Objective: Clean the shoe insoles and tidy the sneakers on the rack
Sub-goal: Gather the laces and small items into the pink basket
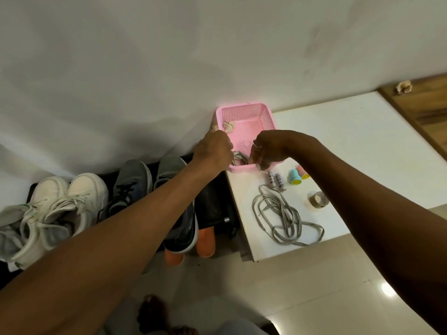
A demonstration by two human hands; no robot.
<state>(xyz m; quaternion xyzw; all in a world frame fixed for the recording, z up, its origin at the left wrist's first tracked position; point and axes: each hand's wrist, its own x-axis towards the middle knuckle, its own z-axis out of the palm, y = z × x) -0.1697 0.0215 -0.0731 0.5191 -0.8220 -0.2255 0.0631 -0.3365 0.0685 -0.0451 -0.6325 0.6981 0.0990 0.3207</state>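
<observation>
Now both hands meet at the pink basket [244, 114] in the back left corner of the white cabinet top [338, 131]: the right hand [268, 151] curls over its near rim and grips it, while the left hand [212, 148] is bunched at its left rim, fingers hidden, so what they hold cannot be told. On the black rack [212, 209] beside it, white sneakers [60, 204] stand at the left end, gray sneakers [131, 182] mid-rack, and two orange insoles [205, 243] poke past the front edge at the right end.
</observation>
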